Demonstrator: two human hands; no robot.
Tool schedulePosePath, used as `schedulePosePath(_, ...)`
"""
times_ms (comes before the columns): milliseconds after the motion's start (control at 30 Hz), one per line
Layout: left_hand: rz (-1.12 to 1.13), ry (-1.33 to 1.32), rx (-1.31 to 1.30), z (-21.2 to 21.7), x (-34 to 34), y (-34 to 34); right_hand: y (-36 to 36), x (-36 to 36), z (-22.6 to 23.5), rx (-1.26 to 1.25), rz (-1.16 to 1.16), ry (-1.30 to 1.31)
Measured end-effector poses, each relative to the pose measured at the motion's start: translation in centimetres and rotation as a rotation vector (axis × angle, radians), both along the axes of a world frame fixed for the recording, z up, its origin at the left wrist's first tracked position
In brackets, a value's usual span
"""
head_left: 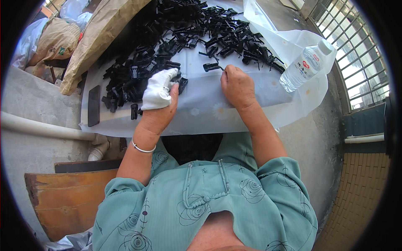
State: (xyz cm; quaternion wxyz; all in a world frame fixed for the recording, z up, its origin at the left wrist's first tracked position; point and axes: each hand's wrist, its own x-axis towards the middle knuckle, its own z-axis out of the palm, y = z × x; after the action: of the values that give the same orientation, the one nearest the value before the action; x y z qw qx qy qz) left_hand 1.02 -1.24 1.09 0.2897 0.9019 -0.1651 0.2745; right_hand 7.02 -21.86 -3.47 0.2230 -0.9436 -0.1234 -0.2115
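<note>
My right hand (238,87) is closed in a pinch on the thin stem of a small black plastic part (211,67), whose wider clip-like end points left. A white cloth glove (157,90) covers much of my left hand (172,100), leaving the thumb bare. That hand is closed, with another black plastic part (183,85) showing at the thumb tip; its fingers partly hide the grip. Behind and left of both hands spreads a large heap of similar black parts (167,46). A few lie loose near the table's front left.
A pale plastic sheet (201,113) covers the table. On its right stands a tilted-looking clear water bottle (302,69); a dark phone (94,105) lies at the left edge. Brown paper (98,39) rises along the left side. A barred window (356,54) is at right.
</note>
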Motion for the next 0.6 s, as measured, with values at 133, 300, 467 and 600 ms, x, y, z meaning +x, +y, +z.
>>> schedulePosePath(133, -0.093, 0.064, -0.093, -0.2, -0.9, -1.1, -1.9, -2.0, 2.4, 0.315, 0.246, 0.017)
schedulePosePath(300, -0.553, 0.167, -0.061, 3.6, -1.5, -3.1, -3.2, -3.3, 4.1, 0.483, 0.551, 0.518)
schedulePosePath(467, -0.566, 0.473, -0.361, 3.1, -3.5, -3.3, -2.8, -4.3, 3.9, 0.589, 0.66, 0.64)
schedulePosePath(600, -0.332, 0.677, -0.918, 3.2, -2.1, -3.2, -1.0, -6.9, 4.9, 0.72, 0.577, 0.206)
